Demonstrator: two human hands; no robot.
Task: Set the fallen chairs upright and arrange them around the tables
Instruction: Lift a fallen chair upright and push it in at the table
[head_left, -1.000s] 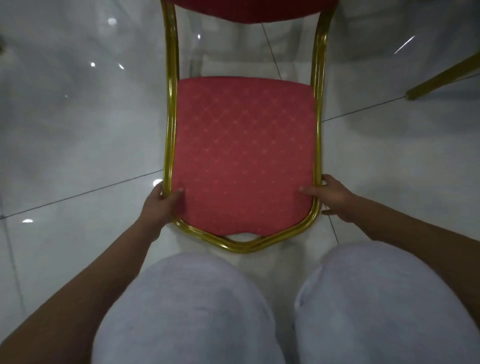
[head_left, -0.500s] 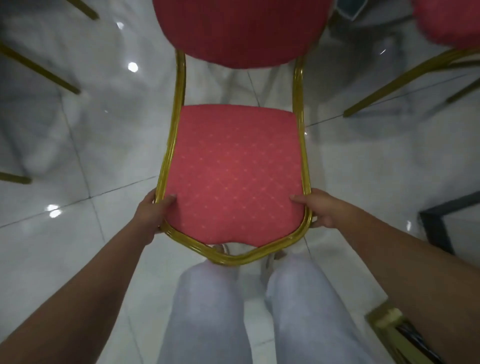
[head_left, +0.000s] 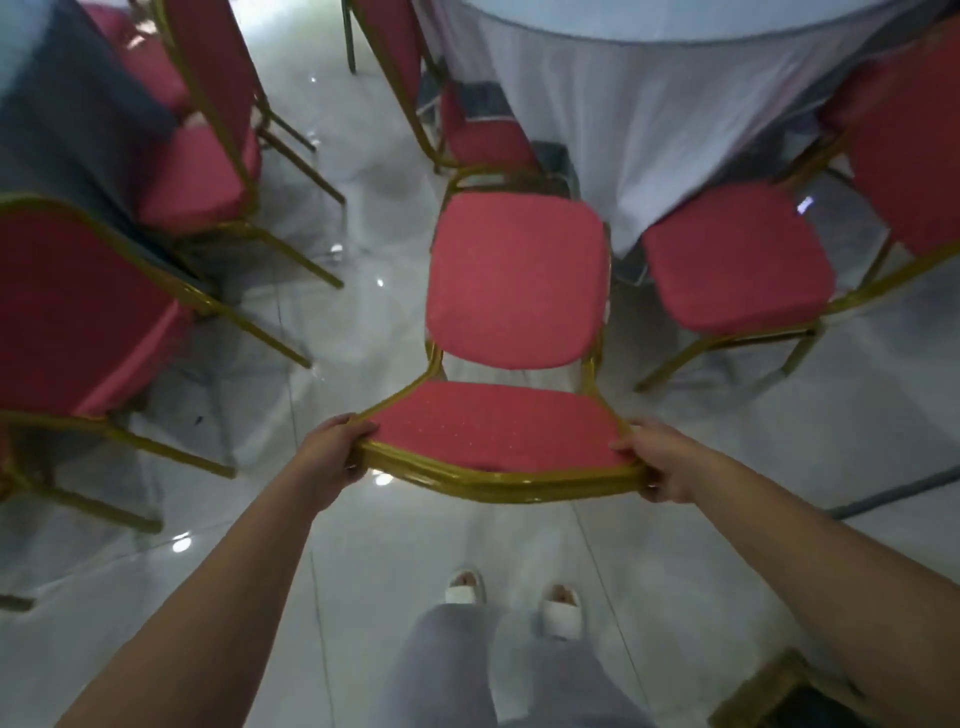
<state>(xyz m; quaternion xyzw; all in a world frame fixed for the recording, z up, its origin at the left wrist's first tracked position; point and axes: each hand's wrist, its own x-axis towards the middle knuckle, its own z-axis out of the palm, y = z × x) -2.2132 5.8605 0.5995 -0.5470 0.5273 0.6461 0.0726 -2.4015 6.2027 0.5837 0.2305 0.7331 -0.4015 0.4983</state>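
Fingers (head_left: 361, 430) of left hand (head_left: 332, 457) and right hand (head_left: 662, 462) curled round held chair (head_left: 498, 436); other chairs (head_left: 737, 260), draped table (head_left: 649, 130) ahead.

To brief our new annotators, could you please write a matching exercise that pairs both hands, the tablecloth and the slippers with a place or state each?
Column one:
1. left hand
2. right hand
3. tablecloth
4. slippers

Column two:
A. draped, hanging at the top right of the view
B. grips the held chair at the seat's front corner on the person's right
C. worn on the person's feet
D. grips that chair at the seat's front corner on the person's left

Pairs: 1-D, 2-B, 3-A, 4-C
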